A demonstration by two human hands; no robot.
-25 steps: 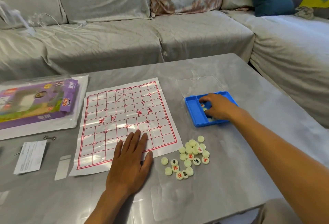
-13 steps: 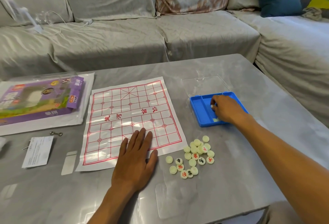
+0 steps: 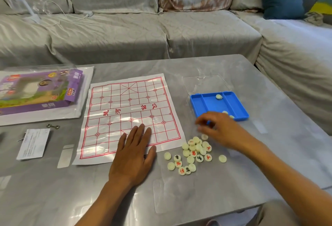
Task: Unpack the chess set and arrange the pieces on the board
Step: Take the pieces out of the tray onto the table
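Observation:
A white paper chess board with a red grid lies flat on the grey table. My left hand rests flat on its near edge, fingers straight. Right of it lies a pile of several cream round chess pieces with red and black characters. My right hand hovers just above the pile's far side, blurred, fingers loosely curled, nothing visibly held. One piece lies right under its fingers. Behind the hand sits the blue tray with three pieces left in it.
The tray's clear lid lies behind the tray. A purple box in a plastic bag sits far left, with a paper slip, a small metal clasp and tape strips nearby. A grey sofa runs behind and right of the table.
My right hand has left the blue tray and come back toward me, over the pile of pieces. More loose pieces lie by the pile. My left hand has stayed put.

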